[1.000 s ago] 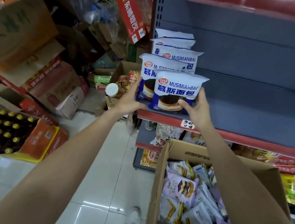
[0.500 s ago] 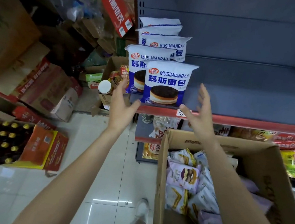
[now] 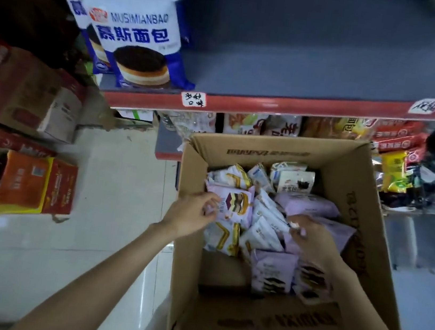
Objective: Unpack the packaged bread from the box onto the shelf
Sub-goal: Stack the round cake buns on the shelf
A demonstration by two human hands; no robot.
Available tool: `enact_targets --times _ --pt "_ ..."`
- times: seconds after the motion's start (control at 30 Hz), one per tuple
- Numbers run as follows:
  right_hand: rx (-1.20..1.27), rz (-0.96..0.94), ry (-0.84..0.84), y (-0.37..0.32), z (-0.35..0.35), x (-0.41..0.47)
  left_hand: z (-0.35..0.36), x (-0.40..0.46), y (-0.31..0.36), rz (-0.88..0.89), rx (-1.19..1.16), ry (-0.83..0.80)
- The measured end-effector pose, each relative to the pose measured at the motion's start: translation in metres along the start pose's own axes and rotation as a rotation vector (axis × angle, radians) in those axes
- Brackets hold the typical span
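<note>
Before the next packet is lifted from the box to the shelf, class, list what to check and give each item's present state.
1. Left hand on the lilac packet: ok, fingers at its edge.
2. Right hand grip: cannot tell, fingers touch a white packet.
3. Free space on the shelf: ok.
4. Blue packets standing at the shelf's left: ok.
5. Box open: ok.

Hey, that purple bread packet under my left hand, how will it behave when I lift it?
The purple bread packet looks puffy and soft-sided, so probably light and squashy. Its glossy film may slip under the left hand. Loosely piled neighbours in the box may shift.
</note>
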State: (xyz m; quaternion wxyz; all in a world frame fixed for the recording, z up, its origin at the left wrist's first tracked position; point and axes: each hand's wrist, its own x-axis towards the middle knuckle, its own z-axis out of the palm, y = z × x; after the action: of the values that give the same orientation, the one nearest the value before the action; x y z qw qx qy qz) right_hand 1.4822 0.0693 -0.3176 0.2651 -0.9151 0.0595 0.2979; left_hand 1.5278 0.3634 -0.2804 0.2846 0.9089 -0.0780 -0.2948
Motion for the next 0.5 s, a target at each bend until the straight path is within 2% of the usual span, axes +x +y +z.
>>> enact_targets --times 0.17,0.3,0.43,0.5 --pt "-0.092 -0.078 0.012 0.069 -0.002 0.031 0.068 0.047 0.008 -0.196 0.041 -0.005" --pt "-0.169 -0.165 0.025 0.095 -0.004 0.062 0.105 0.085 -0.001 -0.297 0.083 -0.042" --pt "-0.339 -0.193 0.039 0.11 0.005 0.102 0.128 0.113 -0.009 -0.332 0.251 -0.007" --pt "-0.321 -0.156 -0.013 0.114 0.012 0.122 0.134 0.127 -0.015 -0.294 0.302 0.008"
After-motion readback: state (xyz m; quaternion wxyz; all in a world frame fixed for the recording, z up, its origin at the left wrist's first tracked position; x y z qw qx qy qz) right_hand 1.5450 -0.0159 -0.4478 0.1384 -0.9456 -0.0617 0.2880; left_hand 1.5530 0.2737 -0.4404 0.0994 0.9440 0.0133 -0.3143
